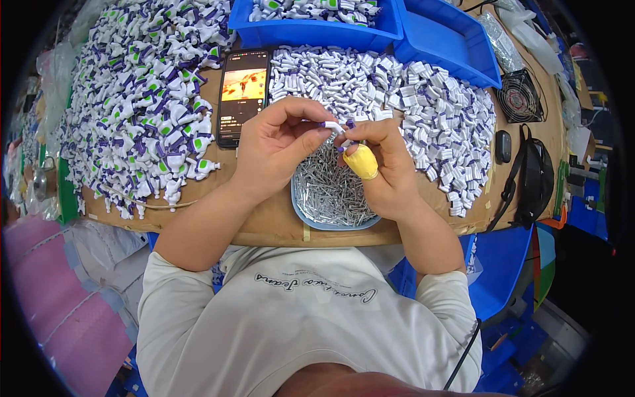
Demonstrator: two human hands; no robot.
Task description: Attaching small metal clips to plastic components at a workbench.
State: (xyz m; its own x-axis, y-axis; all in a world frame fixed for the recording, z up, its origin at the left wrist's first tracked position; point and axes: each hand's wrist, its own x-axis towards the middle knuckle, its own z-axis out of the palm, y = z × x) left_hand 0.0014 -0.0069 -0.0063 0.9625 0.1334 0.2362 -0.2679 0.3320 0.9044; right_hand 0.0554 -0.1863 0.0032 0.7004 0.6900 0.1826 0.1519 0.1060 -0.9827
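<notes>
Above a tub of metal pins [334, 188], my two hands meet fingertip to fingertip. My left hand [281, 135] pinches a small white plastic part with a purple end [331, 126] between thumb and index finger. My right hand [380, 162], its thumb wrapped in yellow tape [361, 162], closes on a small white and purple plastic piece [345, 141] against the left one. Fingers partly cover both pieces, so I cannot tell whether they are joined. The tub, pale blue at its rim [338, 226], sits at the table's near edge.
Left lies a big heap of white, purple and green figure parts [145, 106]. A lit phone [243, 99] stands beside it. Small white and purple parts [436, 112] spread behind and right of my hands. Blue bins [317, 33] line the back; a fan [520, 96] and black bag [534, 178] lie right.
</notes>
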